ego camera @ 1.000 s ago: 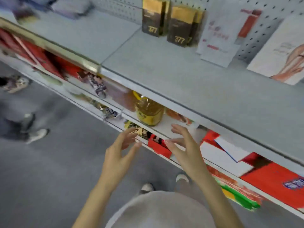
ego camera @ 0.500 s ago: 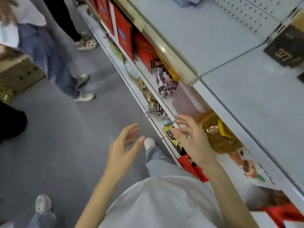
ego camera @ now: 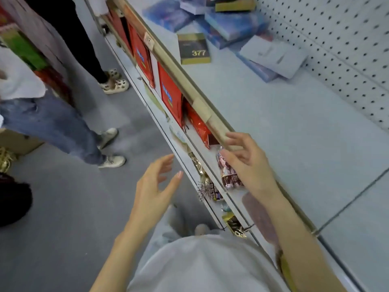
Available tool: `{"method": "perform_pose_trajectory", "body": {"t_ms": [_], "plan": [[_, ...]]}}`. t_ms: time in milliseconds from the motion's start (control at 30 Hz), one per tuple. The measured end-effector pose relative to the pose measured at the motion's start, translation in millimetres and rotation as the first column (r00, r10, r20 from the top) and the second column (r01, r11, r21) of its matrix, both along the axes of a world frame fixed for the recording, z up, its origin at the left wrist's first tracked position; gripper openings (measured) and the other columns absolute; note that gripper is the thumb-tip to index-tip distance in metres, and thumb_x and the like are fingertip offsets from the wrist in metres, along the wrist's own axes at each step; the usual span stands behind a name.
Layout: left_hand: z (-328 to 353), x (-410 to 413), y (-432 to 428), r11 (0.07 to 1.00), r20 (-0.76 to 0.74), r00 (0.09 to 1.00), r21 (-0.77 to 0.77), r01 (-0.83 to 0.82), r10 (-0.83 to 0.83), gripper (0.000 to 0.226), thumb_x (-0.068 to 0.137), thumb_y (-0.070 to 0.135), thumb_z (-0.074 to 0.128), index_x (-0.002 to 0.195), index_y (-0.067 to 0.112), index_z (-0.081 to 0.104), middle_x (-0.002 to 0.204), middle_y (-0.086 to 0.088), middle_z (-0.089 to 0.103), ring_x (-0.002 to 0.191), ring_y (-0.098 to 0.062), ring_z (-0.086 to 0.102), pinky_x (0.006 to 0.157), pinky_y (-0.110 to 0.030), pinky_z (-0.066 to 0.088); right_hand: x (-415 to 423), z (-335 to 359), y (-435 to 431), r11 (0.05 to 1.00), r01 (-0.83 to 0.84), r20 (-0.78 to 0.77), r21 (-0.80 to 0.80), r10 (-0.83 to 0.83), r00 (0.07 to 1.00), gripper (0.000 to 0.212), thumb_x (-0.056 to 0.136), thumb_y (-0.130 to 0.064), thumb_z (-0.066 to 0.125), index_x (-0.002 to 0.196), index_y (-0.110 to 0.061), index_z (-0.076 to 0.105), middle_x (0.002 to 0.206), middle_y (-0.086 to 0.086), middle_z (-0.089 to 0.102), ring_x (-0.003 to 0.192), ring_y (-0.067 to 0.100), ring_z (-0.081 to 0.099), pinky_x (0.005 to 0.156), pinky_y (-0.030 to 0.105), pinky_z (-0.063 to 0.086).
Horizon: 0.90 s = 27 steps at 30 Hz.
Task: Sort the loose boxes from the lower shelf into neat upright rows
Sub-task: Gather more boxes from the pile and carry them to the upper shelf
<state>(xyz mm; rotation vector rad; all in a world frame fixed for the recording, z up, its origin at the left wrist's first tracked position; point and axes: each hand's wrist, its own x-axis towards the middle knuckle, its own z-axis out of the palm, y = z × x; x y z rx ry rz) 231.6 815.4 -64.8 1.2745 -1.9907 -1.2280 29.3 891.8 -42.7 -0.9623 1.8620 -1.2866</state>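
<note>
My left hand (ego camera: 154, 186) hovers open over the aisle floor, fingers spread, holding nothing. My right hand (ego camera: 246, 160) is open beside the beige front rail (ego camera: 179, 74) of the upper shelf, fingers relaxed, empty. Under the rail, on the lower shelf, red boxes (ego camera: 170, 98) stand upright, with a red packet (ego camera: 197, 125) leaning next to them. A pinkish candy bag (ego camera: 229, 175) lies just under my right hand. On the upper shelf lie a dark box marked 377 (ego camera: 193, 48) and a loose heap of blue boxes (ego camera: 231, 24).
Two people stand in the aisle at the left: jeans and sneakers (ego camera: 111, 161), patterned shoes (ego camera: 114, 86). Gold-wrapped goods (ego camera: 234, 226) poke from the lowest shelf. A pegboard back wall (ego camera: 341, 45) closes off the upper shelf. Its grey surface (ego camera: 284, 133) stretches to the right.
The view has swung left along the shelf: the oil bottle and right-hand boxes left the frame, the blue heap came in. Both hands stayed open and empty, the right now up at the rail.
</note>
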Motion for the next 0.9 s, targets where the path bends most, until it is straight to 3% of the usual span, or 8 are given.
{"method": "perform_pose_trajectory", "body": {"t_ms": [100,200,400,467,533,667,833,900], "plan": [[-11.5,-8.2,-60.6,0.996,0.040,0.995,0.014,0.087,-0.088,0.037,0.087,0.029,0.065,0.122,0.035,0.055,0.118,0.015,0.059,0.111,-0.001,0.056,0.095,-0.026,0.047,-13.2,-3.8,-54.1,0.997,0.076,0.007,0.020,-0.076,0.997,0.032,0.091,-0.020,0.064,0.118,-0.033,0.055,0.113,-0.016,0.058,0.088,0.000,0.063,0.076,0.018,0.053],[-12.3,-19.8,-139.0,0.987,0.036,0.986,-0.009,0.163,-0.162,0.036,0.087,0.030,0.064,0.120,0.037,0.054,0.117,0.016,0.057,0.111,0.000,0.055,0.093,-0.020,0.045,-21.4,-11.2,-109.3,0.974,0.227,0.064,-0.021,-0.225,0.972,0.032,0.091,-0.012,0.064,0.119,-0.025,0.056,0.110,-0.010,0.059,0.088,0.002,0.063,0.066,0.017,0.054],[19.5,-41.4,-295.6,0.969,0.013,0.971,-0.060,0.241,-0.241,0.033,0.085,0.043,0.064,0.117,0.038,0.056,0.116,0.018,0.061,0.108,0.003,0.057,0.090,-0.012,0.044,-26.1,-11.3,-209.9,0.856,0.517,0.114,-0.008,-0.513,0.851,0.022,0.090,-0.011,0.064,0.108,-0.025,0.063,0.102,-0.004,0.065,0.097,0.021,0.066,0.088,0.045,0.055],[22.8,-57.9,-333.6,0.969,-0.014,0.969,-0.037,0.246,-0.246,0.030,0.084,0.036,0.066,0.110,0.045,0.054,0.112,0.020,0.062,0.106,-0.001,0.060,0.092,-0.024,0.048,-27.1,-8.2,-231.8,0.847,0.531,0.044,-0.013,-0.530,0.847,0.024,0.090,-0.014,0.064,0.107,-0.031,0.062,0.103,-0.009,0.064,0.094,0.013,0.065,0.089,0.040,0.054],[25.4,-79.9,-359.4,0.957,-0.016,0.957,-0.024,0.291,-0.291,0.029,0.086,0.031,0.066,0.110,0.043,0.055,0.110,0.019,0.062,0.104,-0.002,0.060,0.094,-0.030,0.049,-31.8,-1.8,-250.1,0.844,0.536,-0.047,0.004,-0.535,0.843,0.025,0.091,-0.018,0.063,0.109,-0.036,0.059,0.106,-0.015,0.062,0.091,0.001,0.061,0.083,0.022,0.052],[32.8,-121.5,-383.6,0.910,-0.024,0.912,-0.083,0.407,-0.410,0.037,0.086,0.035,0.059,0.122,0.026,0.058,0.114,0.010,0.064,0.105,-0.002,0.059,0.092,-0.023,0.047,-66.1,2.0,-287.1,0.805,0.591,-0.153,0.047,-0.579,0.801,0.022,0.091,-0.022,0.063,0.111,-0.031,0.059,0.109,-0.007,0.063,0.089,0.000,0.059,0.069,0.002,0.040],[29.2,-166.2,-403.4,0.878,0.056,0.879,-0.043,0.476,-0.474,0.038,0.094,0.028,0.055,0.132,0.025,0.049,0.129,0.005,0.056,0.117,-0.006,0.050,0.094,-0.021,0.039,-108.5,-3.2,-342.7,0.774,0.555,-0.272,0.305,-0.487,0.830,0.042,0.095,-0.037,0.055,0.131,-0.017,0.054,0.126,0.004,0.053,0.120,0.019,0.048,0.094,0.029,0.039],[23.4,-177.7,-407.5,0.856,0.097,0.852,0.013,0.516,-0.515,0.042,0.095,0.032,0.052,0.136,0.023,0.045,0.133,0.002,0.054,0.118,-0.006,0.048,0.096,-0.022,0.037,-110.1,-9.5,-352.9,0.750,0.530,-0.391,0.395,-0.385,0.836,0.043,0.095,-0.041,0.052,0.130,-0.015,0.055,0.119,0.007,0.051,0.120,0.025,0.045,0.094,0.032,0.037]]}}
